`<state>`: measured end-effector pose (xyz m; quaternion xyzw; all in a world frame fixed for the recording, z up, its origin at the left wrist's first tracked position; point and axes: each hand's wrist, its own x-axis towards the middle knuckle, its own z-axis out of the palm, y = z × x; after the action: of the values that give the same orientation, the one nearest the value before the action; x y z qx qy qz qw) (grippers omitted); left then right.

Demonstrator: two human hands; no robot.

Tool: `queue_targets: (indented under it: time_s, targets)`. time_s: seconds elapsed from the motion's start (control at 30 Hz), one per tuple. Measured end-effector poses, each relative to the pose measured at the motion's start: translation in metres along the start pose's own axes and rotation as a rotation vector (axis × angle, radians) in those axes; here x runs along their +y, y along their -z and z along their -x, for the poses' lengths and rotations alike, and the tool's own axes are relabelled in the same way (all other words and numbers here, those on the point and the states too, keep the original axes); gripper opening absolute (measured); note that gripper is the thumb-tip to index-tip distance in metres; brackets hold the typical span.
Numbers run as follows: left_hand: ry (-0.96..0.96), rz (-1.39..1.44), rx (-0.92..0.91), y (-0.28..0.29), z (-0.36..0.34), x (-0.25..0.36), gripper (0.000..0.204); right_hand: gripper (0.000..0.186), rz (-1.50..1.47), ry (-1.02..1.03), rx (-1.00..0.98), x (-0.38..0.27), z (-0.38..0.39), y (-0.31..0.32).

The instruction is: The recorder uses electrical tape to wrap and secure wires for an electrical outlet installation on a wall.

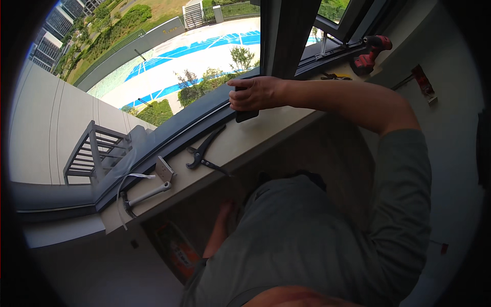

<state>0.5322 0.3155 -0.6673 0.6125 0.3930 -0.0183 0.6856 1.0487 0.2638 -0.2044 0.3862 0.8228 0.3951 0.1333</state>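
Note:
Over the window sill, my right hand is closed round a flat black phone, its lower end showing below the fingers. To the left of it on the sill lie dark slip-joint pliers with their handles spread. Farther left is a hammer with a light grey handle, next to a small metal bracket. My left hand hangs low beside my body, below the sill's edge; it is dark and its fingers do not show clearly.
A red and black cordless drill stands at the sill's right end, near a small yellow and black tool. An open window sash rises behind my right hand. A pale strip hangs by the hammer. An orange-printed package is below the sill.

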Motion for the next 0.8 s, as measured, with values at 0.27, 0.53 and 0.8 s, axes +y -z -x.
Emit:
queue_targets:
  time_s: [0.27, 0.53, 0.8]
  targets:
    - [0.057, -0.673, -0.172, -0.017, 0.027, -0.020, 0.034, 0.043, -0.089, 0.146, -0.013, -0.011, -0.009, -0.041]
    - [0.067, -0.862, -0.156, -0.008, 0.068, -0.014, 0.032, 0.029, 0.023, 0.093, -0.030, -0.013, -0.011, -0.041]
    - [0.204, -0.720, -0.203, 0.003, 0.028, -0.006, 0.031, 0.043, -0.297, -0.127, 0.097, -0.063, 0.010, -0.003]
